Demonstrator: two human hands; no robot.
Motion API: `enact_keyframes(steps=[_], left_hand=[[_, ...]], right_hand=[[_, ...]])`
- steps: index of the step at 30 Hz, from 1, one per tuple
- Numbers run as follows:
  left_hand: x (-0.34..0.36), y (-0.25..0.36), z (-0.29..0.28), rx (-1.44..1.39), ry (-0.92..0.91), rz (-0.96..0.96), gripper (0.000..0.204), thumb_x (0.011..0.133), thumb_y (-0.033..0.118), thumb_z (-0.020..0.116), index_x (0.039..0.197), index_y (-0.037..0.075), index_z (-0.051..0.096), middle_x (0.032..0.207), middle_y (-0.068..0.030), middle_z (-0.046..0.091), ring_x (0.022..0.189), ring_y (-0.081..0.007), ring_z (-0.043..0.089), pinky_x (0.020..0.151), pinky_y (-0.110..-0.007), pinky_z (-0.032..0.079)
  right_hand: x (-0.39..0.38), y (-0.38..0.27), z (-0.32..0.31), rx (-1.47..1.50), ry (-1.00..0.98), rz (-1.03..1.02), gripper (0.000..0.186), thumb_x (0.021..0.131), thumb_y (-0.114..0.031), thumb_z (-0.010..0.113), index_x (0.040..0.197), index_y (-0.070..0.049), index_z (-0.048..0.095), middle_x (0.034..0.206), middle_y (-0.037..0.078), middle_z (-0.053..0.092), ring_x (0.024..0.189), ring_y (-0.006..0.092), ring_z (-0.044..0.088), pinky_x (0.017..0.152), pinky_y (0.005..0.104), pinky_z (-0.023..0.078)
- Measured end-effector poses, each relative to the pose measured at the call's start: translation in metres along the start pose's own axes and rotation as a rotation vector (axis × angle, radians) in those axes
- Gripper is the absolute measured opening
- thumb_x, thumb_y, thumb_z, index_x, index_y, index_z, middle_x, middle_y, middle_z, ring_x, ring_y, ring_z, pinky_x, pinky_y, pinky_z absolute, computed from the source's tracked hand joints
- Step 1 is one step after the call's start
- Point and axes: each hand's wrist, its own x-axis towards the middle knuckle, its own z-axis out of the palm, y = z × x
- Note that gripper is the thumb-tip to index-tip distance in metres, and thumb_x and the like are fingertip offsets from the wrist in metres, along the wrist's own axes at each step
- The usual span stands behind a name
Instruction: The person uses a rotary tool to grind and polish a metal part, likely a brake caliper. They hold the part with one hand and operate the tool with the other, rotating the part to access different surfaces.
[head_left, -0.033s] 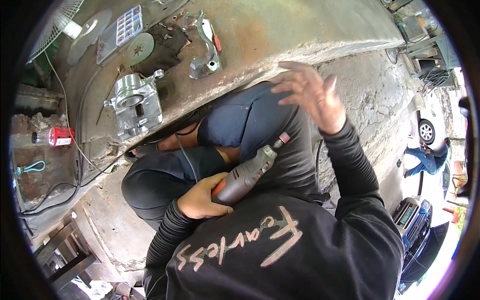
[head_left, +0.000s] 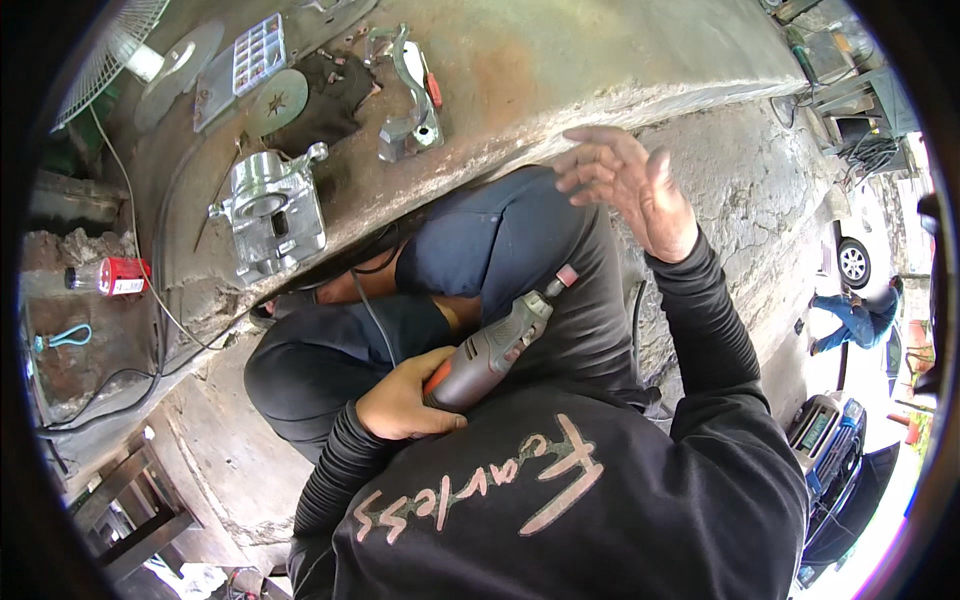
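My left hand is wrapped round the grey and orange body of a rotary tool, held over my lap. Its pinkish grinding tip points up and to the right, away from my body. Raised above my right knee, my right hand holds nothing and has its fingers apart. On the concrete ledge ahead, a silver brake caliper lies near the edge. Farther along the ledge is a curved metal caliper bracket, with a red-handled tool beside it.
A compartment box, a round greenish disc and a dark cloth lie on the ledge, with a fan at far left. A red-labelled bottle and cables are at left. Another person is far right.
My right hand has shifted slightly right and down, its fingers a little more curled. The left hand and the rotary tool have stayed in place.
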Motion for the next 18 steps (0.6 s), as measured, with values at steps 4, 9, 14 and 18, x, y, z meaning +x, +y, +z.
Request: enact_keyframes(steps=[4,9,14,18], left_hand=[[0.001,-0.002,-0.002,0.046,0.019,0.042,0.076,0.067,0.014,0.081,0.133,-0.003,0.048,0.117,-0.0119,0.060,0.109,-0.0179,0.053,0.099,-0.031,0.041],[0.006,-0.008,-0.006,-0.025,0.034,-0.004,0.080,0.063,0.013,0.081,0.134,-0.004,0.047,0.119,-0.0096,0.059,0.111,-0.0174,0.053,0.101,-0.031,0.038],[0.003,-0.015,-0.011,-0.008,0.028,-0.030,0.081,0.061,0.010,0.079,0.134,-0.004,0.048,0.119,-0.0088,0.059,0.110,-0.0156,0.053,0.100,-0.030,0.038],[0.006,-0.014,-0.012,-0.129,0.024,-0.024,0.080,0.061,0.012,0.082,0.131,-0.003,0.048,0.109,-0.0070,0.061,0.097,-0.0148,0.057,0.090,-0.029,0.044]], right_hand=[[-0.012,-0.007,-0.013,-0.352,-0.674,0.037,0.045,0.087,-0.033,0.073,0.116,-0.001,0.062,0.107,0.011,0.065,0.093,0.0177,0.063,0.084,0.0318,0.050],[-0.020,0.009,-0.017,-0.395,-0.538,-0.070,0.013,0.083,-0.010,0.072,0.091,-0.002,0.066,0.081,0.005,0.068,0.076,0.0125,0.064,0.070,0.0286,0.051],[-0.014,0.013,-0.084,-0.059,-0.042,-0.098,0.007,0.088,-0.004,0.065,0.092,0.001,0.063,0.075,0.006,0.065,0.066,0.0114,0.063,0.060,0.0264,0.052],[0.000,0.032,-0.103,0.243,0.423,-0.030,0.012,0.091,-0.009,0.065,0.095,0.002,0.061,0.071,0.004,0.061,0.058,0.0122,0.058,0.054,0.0273,0.049]])
